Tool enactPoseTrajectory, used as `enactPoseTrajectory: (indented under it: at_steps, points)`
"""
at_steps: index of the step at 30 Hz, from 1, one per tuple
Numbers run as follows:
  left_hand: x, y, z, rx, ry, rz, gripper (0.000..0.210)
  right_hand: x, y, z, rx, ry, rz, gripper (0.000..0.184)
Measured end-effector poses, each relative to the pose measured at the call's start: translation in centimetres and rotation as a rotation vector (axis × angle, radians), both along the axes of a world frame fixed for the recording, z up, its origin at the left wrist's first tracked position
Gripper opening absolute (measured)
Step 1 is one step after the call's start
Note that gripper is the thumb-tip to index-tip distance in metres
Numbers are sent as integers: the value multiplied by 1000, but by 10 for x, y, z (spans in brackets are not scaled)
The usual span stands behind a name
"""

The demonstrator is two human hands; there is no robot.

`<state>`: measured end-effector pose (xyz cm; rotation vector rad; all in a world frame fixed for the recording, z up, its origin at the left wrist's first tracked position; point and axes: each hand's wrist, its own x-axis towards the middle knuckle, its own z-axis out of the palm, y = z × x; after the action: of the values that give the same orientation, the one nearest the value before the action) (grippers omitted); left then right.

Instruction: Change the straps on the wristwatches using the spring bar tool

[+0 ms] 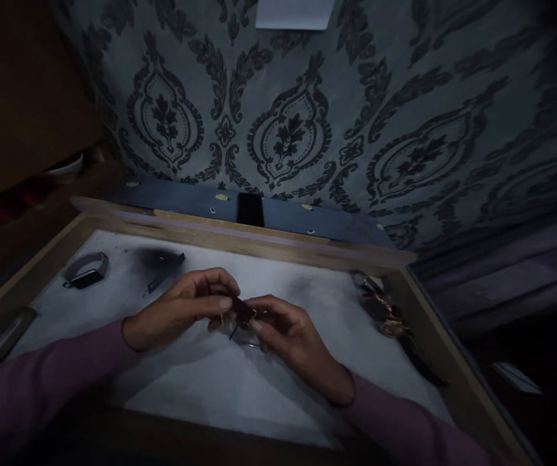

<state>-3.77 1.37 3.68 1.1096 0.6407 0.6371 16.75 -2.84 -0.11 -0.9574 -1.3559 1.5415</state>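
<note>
A dark brown watch strap (244, 313) with a gold-coloured buckle is held between both hands over the middle of a white-lined wooden tray (239, 241). My left hand (186, 303) pinches the strap from the left with thumb and fingers. On the other side, my right hand (288, 329) grips it by the buckle end. Just below the strap, between the hands, something shiny and partly clear (251, 342) shows; the dim light hides what it is.
A watch with a grey band (87, 270) lies at the tray's left, near a dark blue strip (166, 272). Along the right wall several watches (390, 323) lie in a row. Behind the tray, a black rectangular object (250, 209) rests on a blue surface against patterned wallpaper (288, 136).
</note>
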Motion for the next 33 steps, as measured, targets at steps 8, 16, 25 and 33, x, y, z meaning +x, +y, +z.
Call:
enactPoseTrajectory:
  at_steps: [8, 16, 25, 33]
  points:
    - [1, -1, -5, 259, 142, -80, 19, 3, 1, 4, -96, 60, 41, 21]
    - [8, -10, -8, 138, 158, -117, 19, 1, -2, 5, -161, 86, 151, 23]
    - [5, -8, -8, 19, 196, -160, 17, 4, -1, 10, -176, 115, 311, 27]
    - [6, -11, -11, 71, 213, -189, 13, -6, -11, 15, 91, -223, 152, 24]
